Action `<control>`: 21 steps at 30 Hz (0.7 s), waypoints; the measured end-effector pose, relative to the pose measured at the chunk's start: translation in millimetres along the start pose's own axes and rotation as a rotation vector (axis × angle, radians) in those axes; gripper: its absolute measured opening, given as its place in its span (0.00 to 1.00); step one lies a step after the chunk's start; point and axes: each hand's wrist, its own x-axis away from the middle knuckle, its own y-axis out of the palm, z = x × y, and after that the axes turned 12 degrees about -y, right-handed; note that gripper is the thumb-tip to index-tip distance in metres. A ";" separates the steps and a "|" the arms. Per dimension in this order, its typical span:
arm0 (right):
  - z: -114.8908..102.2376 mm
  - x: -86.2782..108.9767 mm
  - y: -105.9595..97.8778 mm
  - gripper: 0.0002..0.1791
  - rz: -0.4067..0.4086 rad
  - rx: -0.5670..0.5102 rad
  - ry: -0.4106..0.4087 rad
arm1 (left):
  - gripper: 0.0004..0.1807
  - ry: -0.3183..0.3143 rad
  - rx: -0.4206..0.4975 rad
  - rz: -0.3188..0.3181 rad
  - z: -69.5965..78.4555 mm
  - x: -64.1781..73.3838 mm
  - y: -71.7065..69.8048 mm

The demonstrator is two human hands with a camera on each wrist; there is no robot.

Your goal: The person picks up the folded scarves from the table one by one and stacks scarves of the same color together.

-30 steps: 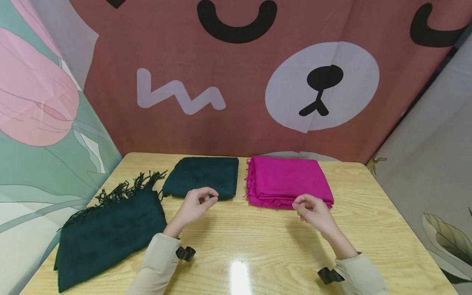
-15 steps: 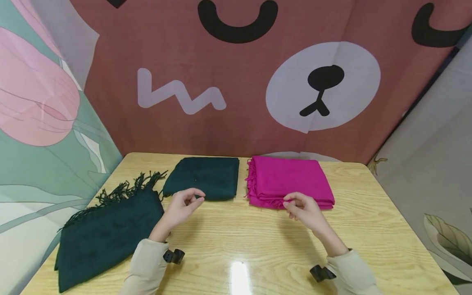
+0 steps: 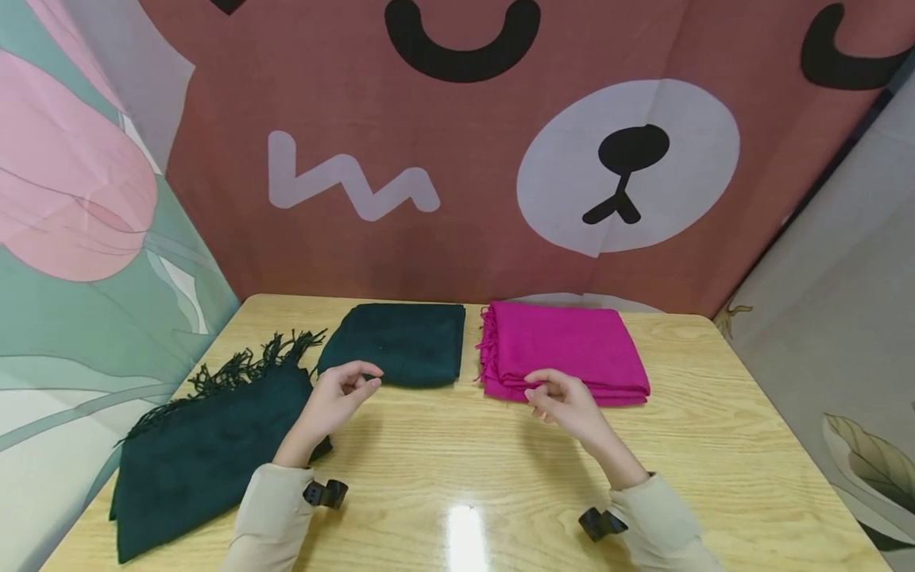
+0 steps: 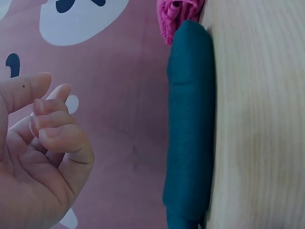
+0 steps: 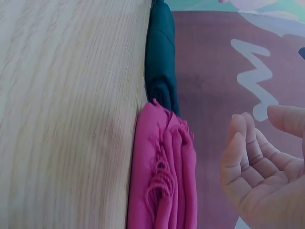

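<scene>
My left hand [image 3: 339, 401] hovers above the table with loosely curled fingers and nothing in them. It is just in front of a folded dark green scarf [image 3: 400, 342] at the back. A second dark green scarf [image 3: 207, 469], with fringe along its far edge, lies at the left, partly covered by my left wrist. In front of a folded magenta scarf [image 3: 565, 338], my right hand [image 3: 568, 405] floats with bent fingers, also holding nothing. Both wrist views show the hands apart from the cloth: the left hand [image 4: 52, 152] beside the green roll-like edge, the right hand [image 5: 267, 176] beside the magenta folds.
A pale wooden table [image 3: 443, 469] carries all the scarves. Behind it hangs a brown-red cloth backdrop [image 3: 357, 262] with a bear's face. Patterned curtains [image 3: 64, 318] close off the left side, and a grey one [image 3: 843, 334] the right.
Both hands have drifted left above the table, the left one by a little and the right one too. Their fingers keep much the same shape. The scarves lie where they were.
</scene>
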 end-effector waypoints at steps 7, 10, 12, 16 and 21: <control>-2.8 -9.4 10.9 0.19 -0.034 -0.006 -0.035 | 0.10 -0.045 0.010 0.007 1.2 -2.3 -12.6; -3.3 -12.8 16.4 0.21 -0.048 -0.021 -0.044 | 0.11 -0.090 0.036 -0.004 0.5 -4.9 -18.4; -3.6 -15.5 20.5 0.22 -0.052 -0.026 -0.050 | 0.13 -0.102 0.045 -0.009 0.6 -6.5 -21.4; -3.5 -22.2 28.7 0.22 -0.052 -0.029 -0.042 | 0.14 -0.079 0.053 -0.011 -5.2 -11.7 -25.0; -1.7 -30.6 37.0 0.22 -0.063 -0.027 -0.040 | 0.17 -0.098 0.047 -0.012 -10.5 -17.6 -29.6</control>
